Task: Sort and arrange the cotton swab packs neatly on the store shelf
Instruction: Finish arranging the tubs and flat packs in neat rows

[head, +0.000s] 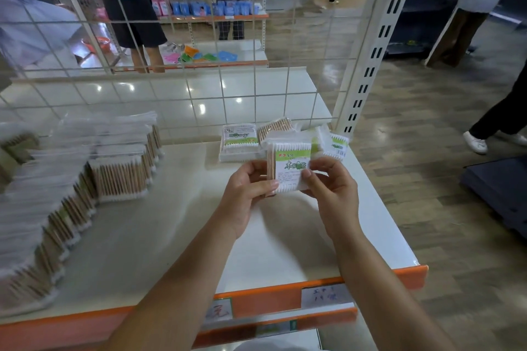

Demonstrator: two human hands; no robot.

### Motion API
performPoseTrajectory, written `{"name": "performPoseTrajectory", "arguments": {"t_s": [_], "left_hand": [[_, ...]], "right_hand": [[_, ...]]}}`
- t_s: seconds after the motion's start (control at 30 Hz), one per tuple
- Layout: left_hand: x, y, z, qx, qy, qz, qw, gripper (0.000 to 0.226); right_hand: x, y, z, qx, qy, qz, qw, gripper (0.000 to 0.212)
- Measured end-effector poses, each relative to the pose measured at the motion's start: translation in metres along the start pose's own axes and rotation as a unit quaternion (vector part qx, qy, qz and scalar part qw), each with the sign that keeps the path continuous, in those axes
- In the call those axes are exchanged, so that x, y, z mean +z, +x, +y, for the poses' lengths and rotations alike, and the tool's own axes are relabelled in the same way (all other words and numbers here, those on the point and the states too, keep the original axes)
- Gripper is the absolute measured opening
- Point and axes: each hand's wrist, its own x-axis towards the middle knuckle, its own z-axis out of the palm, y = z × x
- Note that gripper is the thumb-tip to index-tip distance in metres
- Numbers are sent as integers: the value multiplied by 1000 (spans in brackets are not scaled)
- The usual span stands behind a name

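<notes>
Head view. Both hands hold one cotton swab pack (291, 168) just right of the frame's centre, above the white shelf (285, 225). The left hand (248, 194) has its grip pinched on the pack's left edge, thumb at the lower corner; the right hand (332, 185) pinches the right edge, thumb on the printed label, the other fingers curled behind. The pack faces the camera, label upright, swab tips along top and bottom.

Just behind it, against the wire grid back (199, 88), lies a small loose heap of packs (273, 137), tilted and overlapping, some label-up, one turned on its side. Along the left of the frame, stacked rows of packs (119, 174) step down toward the lower left, swab sticks showing at their ends.

To do this step well, the pack is probably best squared between both grips, turned to match the stacked rows, then set down flush against a neighbour, edges aligned. A light pinch should avoid creasing the thin wrapper.
</notes>
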Motion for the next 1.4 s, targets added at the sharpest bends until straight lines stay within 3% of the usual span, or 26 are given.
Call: {"name": "performPoseTrajectory", "arguments": {"t_s": [0.1, 0.4, 0.5, 0.67, 0.7, 0.8, 0.83, 1.03, 1.17, 1.4], "left_hand": [[1, -1, -2, 24, 19, 13, 999, 41], [8, -8, -3, 74, 163, -5, 984, 21], [15, -12, -6, 82, 223, -45, 970, 17], [11, -10, -3, 135, 355, -9, 925, 15], [8, -10, 1, 154, 395, 0, 906, 16], [-6, -14, 17, 202, 497, 15, 844, 18], [-13, -17, 24, 210, 515, 18, 831, 18], [-65, -39, 78, 196, 563, 77, 799, 34], [-97, -52, 103, 187, 567, 142, 790, 19], [-153, -84, 139, 210, 585, 199, 758, 23]], "right_hand": [[1, -1, 4, 1, -51, 3, 999, 5], [5, -5, -2, 16, -104, -56, 993, 51], [5, -6, -1, -5, -128, -64, 990, 55], [2, -4, 3, -23, -99, -25, 994, 61], [2, -5, 2, -18, -84, -18, 996, 57], [9, -2, -1, 11, -22, -10, 1000, 14], [13, -1, -1, 17, -13, -15, 1000, 12], [63, -1, -9, 31, 35, -77, 996, 24], [113, -8, -12, 44, 30, -103, 993, 37], [176, -26, -20, 19, 10, -188, 982, 34]]}}
